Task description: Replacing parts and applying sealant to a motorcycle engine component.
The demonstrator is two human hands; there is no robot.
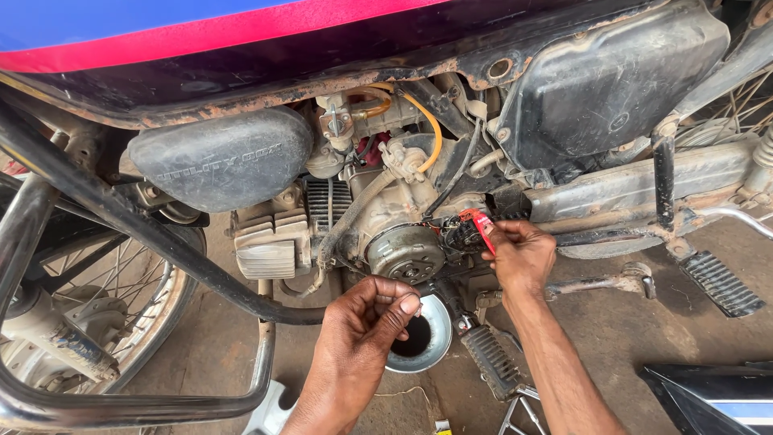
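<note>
i'm at the engine's round rotor [405, 252], right hand [522, 256] pinching a red-handled tool [481, 226], left hand [366, 322] curled empty beneath; steadiness needed.

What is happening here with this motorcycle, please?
A person is working on the open side of a motorcycle engine. The right hand holds a small red-handled tool against the wiring beside the round metal rotor. The left hand hovers just below the rotor, fingers pinched together. A round metal bowl sits on the ground underneath.
</note>
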